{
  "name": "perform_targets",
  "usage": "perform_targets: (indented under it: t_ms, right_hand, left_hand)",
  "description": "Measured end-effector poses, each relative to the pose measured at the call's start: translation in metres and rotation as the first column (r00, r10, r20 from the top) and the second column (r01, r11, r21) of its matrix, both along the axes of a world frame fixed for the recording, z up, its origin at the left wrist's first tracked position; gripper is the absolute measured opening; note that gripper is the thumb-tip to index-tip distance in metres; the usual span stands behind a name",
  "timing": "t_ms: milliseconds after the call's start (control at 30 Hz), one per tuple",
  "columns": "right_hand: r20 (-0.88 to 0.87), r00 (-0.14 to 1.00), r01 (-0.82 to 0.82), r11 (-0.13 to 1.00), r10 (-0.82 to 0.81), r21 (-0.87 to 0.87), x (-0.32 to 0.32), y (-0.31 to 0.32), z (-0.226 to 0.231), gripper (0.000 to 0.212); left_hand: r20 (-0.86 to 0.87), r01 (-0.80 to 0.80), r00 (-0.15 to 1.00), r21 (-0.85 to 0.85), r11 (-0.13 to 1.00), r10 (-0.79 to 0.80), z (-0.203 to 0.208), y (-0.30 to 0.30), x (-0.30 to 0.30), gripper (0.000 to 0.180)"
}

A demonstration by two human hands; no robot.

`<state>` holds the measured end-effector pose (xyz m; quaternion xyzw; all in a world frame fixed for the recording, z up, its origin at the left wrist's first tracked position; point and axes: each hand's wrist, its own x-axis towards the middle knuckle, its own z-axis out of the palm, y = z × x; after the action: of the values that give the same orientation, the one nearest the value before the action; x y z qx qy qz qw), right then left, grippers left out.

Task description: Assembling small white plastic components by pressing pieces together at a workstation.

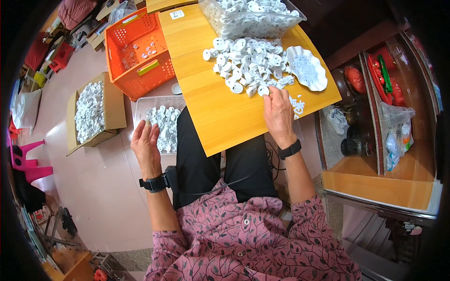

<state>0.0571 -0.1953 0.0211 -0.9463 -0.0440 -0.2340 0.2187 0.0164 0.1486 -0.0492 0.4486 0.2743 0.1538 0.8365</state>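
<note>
My right hand [280, 117] reaches onto the yellow wooden board [206, 112] and pinches a small round white plastic part [263, 91] at the near edge of a heap. That heap of white plastic parts [248, 61] has pieces lying at many angles. My left hand [147, 147] hovers beside a clear plastic bin [141, 108] on the floor that holds many similar parts. Its fingers are raised and somewhat apart, with nothing visible held in them. On the right of the board a scalloped white dish [320, 80] holds tiny clear pieces, and small white bits [297, 105] lie near it.
A clear box [253, 30] full of white parts stands at the board's far end. Left of the board are an orange crate [140, 77] with a few parts and a cardboard box [112, 112] heaped with parts. A shelf unit [375, 182] stands on the right; a pink stool [33, 161] is far left.
</note>
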Motion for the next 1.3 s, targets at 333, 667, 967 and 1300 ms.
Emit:
perform_targets:
  t_ms: [333, 667, 967, 1300]
  right_hand:
    - [-0.115, 0.993, 0.027, 0.85, 0.04, 0.526, -0.002, -0.006, -0.012, 0.015]
    - [-0.427, 0.757, 0.277, 0.35, 0.494, 0.895, -0.085, 0.021, 0.037, 0.021]
    - [-0.12, 0.992, 0.084, 0.881, -0.031, 0.466, -0.094, -0.011, 0.004, 0.012]
    - [0.099, 0.993, -0.049, 0.994, 0.058, -0.097, -0.079, -0.044, -0.007, 0.026]
  left_hand:
    - [0.163, 0.365, 0.9, 0.229, 0.902, -0.405, 0.066, -0.1, -0.021, 0.021]
    - [0.248, 0.776, 0.555, 0.19, 0.602, -0.794, 0.068, -0.151, -0.031, 0.033]
    - [0.295, 0.788, 0.594, -0.022, 0.616, -0.749, 0.063, -0.154, -0.034, 0.035]
    - [0.32, 0.776, 0.628, -0.186, 0.603, -0.71, 0.056, -0.151, -0.034, 0.036]
